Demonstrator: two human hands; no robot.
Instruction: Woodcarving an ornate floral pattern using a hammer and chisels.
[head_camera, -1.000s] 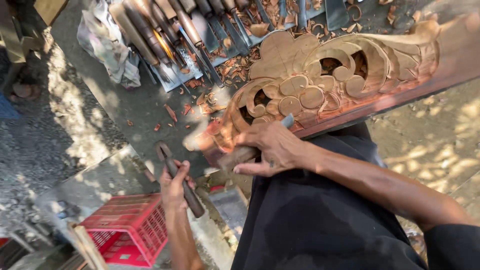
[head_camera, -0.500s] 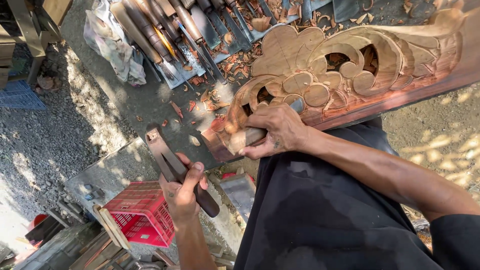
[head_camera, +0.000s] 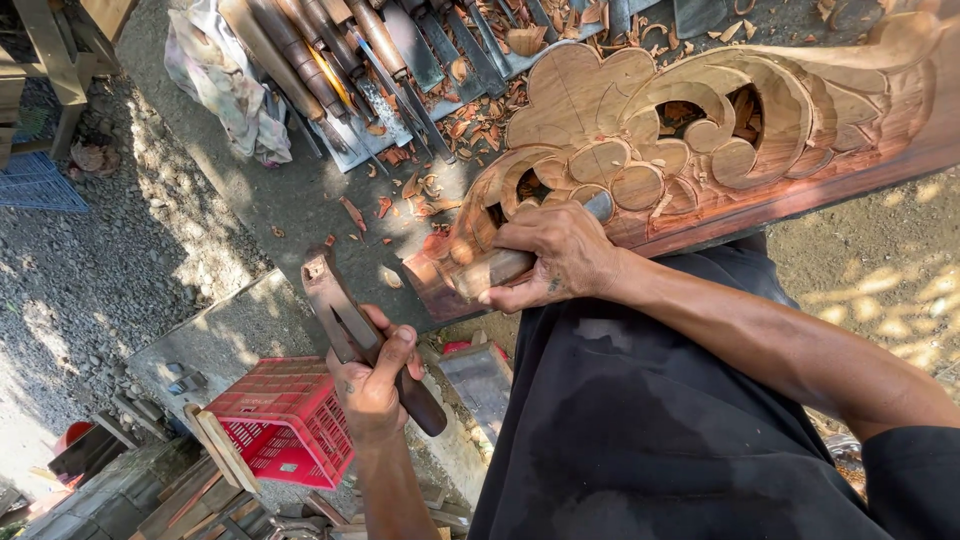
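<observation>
Left hand (head_camera: 372, 385) gripped a wooden mallet (head_camera: 362, 335), raised off the bench's near edge, open ground below. Right hand (head_camera: 553, 255) wrapped tight round a chisel (head_camera: 505, 265), blade on the carved panel (head_camera: 700, 130) at its near-left corner. Spare chisels (head_camera: 340, 60) crowded the bench's far edge.

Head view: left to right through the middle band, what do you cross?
Grey gravel ground → wooden mallet gripped in the left hand → right hand clasped on a chisel → carved wooden panel → sun-dappled dirt ground.
</observation>
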